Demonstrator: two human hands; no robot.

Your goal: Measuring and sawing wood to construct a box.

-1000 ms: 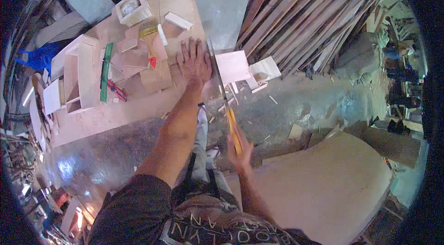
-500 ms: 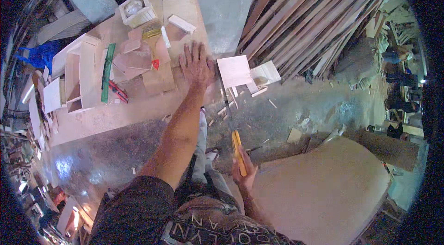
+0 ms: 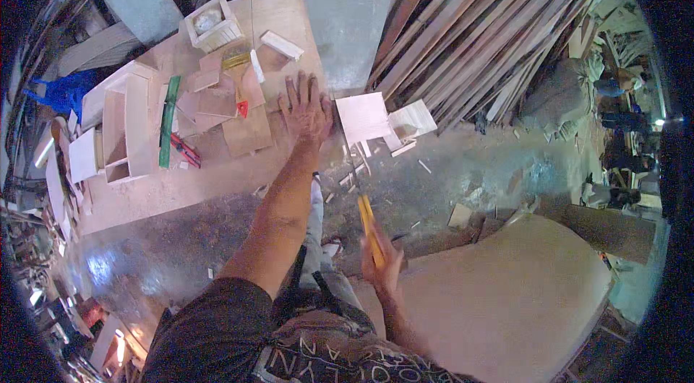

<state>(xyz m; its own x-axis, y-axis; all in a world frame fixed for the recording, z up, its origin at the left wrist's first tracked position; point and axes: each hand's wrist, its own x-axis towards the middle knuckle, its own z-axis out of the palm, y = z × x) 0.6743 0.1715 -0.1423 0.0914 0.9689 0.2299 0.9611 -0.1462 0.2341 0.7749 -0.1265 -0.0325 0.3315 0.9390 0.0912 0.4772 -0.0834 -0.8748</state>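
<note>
My left hand [image 3: 307, 119] lies flat with fingers spread on the right end of a pale wooden worktop [image 3: 152, 199]. In my right hand [image 3: 384, 266] is a hand saw [image 3: 369, 224], gripped by its yellow handle. Its thin blade, seen nearly edge-on, reaches forward along the worktop's right edge; where the teeth sit is hard to make out. A pale square board piece [image 3: 363, 117] shows just right of that edge, with wood offcuts [image 3: 413, 118] beside it. Left of my left hand are a thin brown panel [image 3: 247, 131] and a small red triangular thing [image 3: 243, 108].
On the worktop stand an open wooden box frame [image 3: 130, 126] and a small wooden box [image 3: 214, 25], with a green strip [image 3: 169, 123] and a red tool [image 3: 186, 152]. Long planks [image 3: 484, 36] lean far right. A large brown sheet [image 3: 499, 296] lies at near right; wood scraps litter the floor.
My right hand has pushed the saw slightly forward toward the worktop. My left hand stays pressed in the same place. The whole view has shifted a little.
</note>
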